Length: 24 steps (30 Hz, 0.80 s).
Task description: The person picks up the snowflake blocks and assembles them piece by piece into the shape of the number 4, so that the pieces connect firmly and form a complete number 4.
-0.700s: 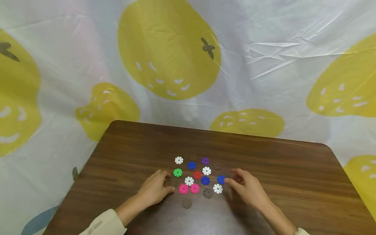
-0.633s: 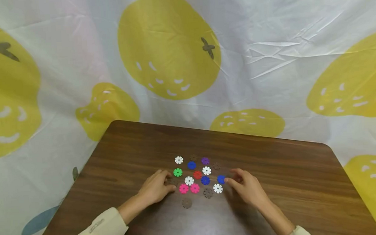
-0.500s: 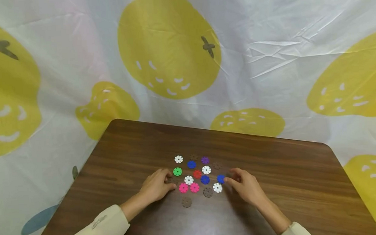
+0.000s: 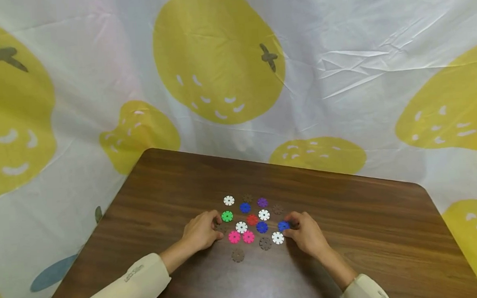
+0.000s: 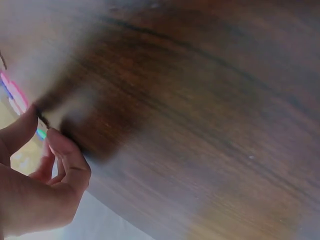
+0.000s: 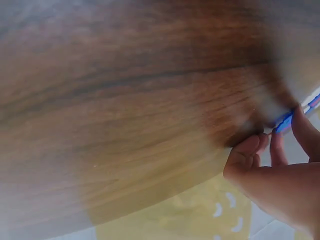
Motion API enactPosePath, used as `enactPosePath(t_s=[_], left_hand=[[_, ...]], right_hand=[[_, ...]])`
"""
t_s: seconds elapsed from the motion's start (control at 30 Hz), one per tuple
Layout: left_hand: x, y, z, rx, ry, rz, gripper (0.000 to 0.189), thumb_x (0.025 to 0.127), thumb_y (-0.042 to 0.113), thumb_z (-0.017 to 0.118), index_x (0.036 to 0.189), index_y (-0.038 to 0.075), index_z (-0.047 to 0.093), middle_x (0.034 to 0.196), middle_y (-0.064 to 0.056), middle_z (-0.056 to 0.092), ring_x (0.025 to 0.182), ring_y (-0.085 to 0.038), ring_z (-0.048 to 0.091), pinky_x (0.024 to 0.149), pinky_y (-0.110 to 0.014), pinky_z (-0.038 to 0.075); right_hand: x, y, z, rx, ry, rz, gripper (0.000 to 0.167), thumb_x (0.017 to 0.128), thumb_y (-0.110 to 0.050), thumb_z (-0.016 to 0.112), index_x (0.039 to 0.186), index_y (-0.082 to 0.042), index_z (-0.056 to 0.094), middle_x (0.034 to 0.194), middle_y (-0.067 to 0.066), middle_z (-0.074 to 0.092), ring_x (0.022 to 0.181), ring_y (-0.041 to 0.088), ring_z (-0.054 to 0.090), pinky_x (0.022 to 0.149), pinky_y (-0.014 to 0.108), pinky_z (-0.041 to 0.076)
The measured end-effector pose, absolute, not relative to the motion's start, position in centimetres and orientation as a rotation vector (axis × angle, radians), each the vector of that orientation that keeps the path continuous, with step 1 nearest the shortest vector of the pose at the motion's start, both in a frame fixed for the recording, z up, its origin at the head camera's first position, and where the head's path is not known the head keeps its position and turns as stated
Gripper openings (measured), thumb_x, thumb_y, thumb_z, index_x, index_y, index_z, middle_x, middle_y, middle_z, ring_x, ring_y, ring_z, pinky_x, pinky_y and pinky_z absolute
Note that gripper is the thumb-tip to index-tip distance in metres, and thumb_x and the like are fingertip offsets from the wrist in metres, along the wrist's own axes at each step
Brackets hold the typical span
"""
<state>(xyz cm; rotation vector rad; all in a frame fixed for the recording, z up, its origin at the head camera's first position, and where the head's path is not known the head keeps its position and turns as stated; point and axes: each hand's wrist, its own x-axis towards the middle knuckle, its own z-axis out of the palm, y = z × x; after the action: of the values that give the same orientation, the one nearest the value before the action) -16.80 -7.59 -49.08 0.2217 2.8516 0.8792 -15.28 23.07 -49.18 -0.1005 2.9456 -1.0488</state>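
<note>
Flat notched interlocking discs lie in a loose cluster on the wooden table. At the cluster's left edge my left hand pinches a brown interlocking disc between thumb and fingers; in the head view it is faint against the wood. On the opposite side, thumb and index finger of my right hand pinch a blue interlocking disc by its edges, low over the table or on it. A white disc lies just below that thumb. Closest to the left fingers are a green disc and a pink disc.
Between the hands lie a red disc, a purple disc and several white, blue, pink and brown ones. A lone brown disc sits nearest the person. Behind the table hangs a white cloth with yellow fruit prints.
My right thumb and index finger have closed onto the blue disc. My left thumb and fingers have drawn slightly nearer each other at the brown disc. The head view has shifted a little.
</note>
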Motion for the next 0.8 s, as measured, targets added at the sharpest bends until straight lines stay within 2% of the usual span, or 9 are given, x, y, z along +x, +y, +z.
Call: enactPosePath(t_s=[0.17, 0.33, 0.43, 0.57, 0.67, 0.8], left_hand=[[-16.9, -7.5, -48.7, 0.164, 2.822, 0.851, 0.028, 0.078, 0.02, 0.088, 0.087, 0.017, 0.061, 0.083, 0.001, 0.061, 0.077, -0.018, 0.058, 0.063, -0.038, 0.043], [-16.8, -8.1, -48.4, 0.169, 2.816, 0.842, 0.021, 0.082, 0.022, 0.084, 0.078, 0.02, 0.064, 0.081, 0.002, 0.064, 0.076, -0.018, 0.059, 0.062, -0.038, 0.044], [-16.7, -8.4, -48.1, 0.147, 2.804, 0.921, 0.014, 0.085, 0.022, 0.082, 0.082, 0.019, 0.068, 0.078, 0.004, 0.065, 0.073, -0.015, 0.058, 0.062, -0.035, 0.042], [-16.2, -8.4, -47.4, 0.089, 2.709, 1.211, 0.007, 0.093, 0.014, 0.074, 0.094, 0.012, 0.067, 0.075, 0.002, 0.07, 0.064, -0.015, 0.064, 0.059, -0.029, 0.046], [-15.7, -8.0, -46.8, 0.076, 2.611, 1.446, 0.005, 0.097, 0.01, 0.068, 0.1, 0.008, 0.065, 0.077, -0.002, 0.076, 0.06, -0.019, 0.068, 0.055, -0.027, 0.049], [-15.0, -7.4, -46.2, 0.095, 2.53, 1.655, 0.006, 0.099, 0.01, 0.067, 0.101, 0.005, 0.064, 0.084, -0.009, 0.079, 0.061, -0.026, 0.07, 0.052, -0.024, 0.047]], right_hand=[[-15.1, 23.0, -48.7, -0.018, 2.943, -1.045, 0.017, 0.082, -0.007, 0.082, 0.093, -0.009, 0.069, 0.088, 0.007, 0.071, 0.081, 0.018, 0.063, 0.073, 0.037, 0.05], [-14.7, 23.0, -48.7, 0.049, 2.922, -1.092, 0.01, 0.089, -0.01, 0.077, 0.098, -0.01, 0.074, 0.087, 0.003, 0.076, 0.082, 0.016, 0.064, 0.075, 0.037, 0.051], [-14.5, 22.9, -48.2, 0.061, 2.891, -1.162, 0.014, 0.093, -0.01, 0.073, 0.106, -0.007, 0.076, 0.09, 0.004, 0.078, 0.086, 0.016, 0.067, 0.078, 0.035, 0.053], [-14.0, 22.4, -46.8, 0.046, 2.848, -1.288, 0.02, 0.098, -0.009, 0.067, 0.115, -0.003, 0.075, 0.09, 0.007, 0.078, 0.086, 0.016, 0.07, 0.077, 0.027, 0.055], [-13.6, 22.0, -45.4, 0.023, 2.847, -1.349, 0.024, 0.099, -0.007, 0.065, 0.121, -0.002, 0.071, 0.086, 0.009, 0.077, 0.082, 0.019, 0.072, 0.073, 0.024, 0.053], [-13.0, 21.5, -43.9, 0.04, 2.839, -1.406, 0.025, 0.098, -0.009, 0.067, 0.123, -0.004, 0.066, 0.082, 0.007, 0.076, 0.082, 0.021, 0.073, 0.072, 0.023, 0.051]])
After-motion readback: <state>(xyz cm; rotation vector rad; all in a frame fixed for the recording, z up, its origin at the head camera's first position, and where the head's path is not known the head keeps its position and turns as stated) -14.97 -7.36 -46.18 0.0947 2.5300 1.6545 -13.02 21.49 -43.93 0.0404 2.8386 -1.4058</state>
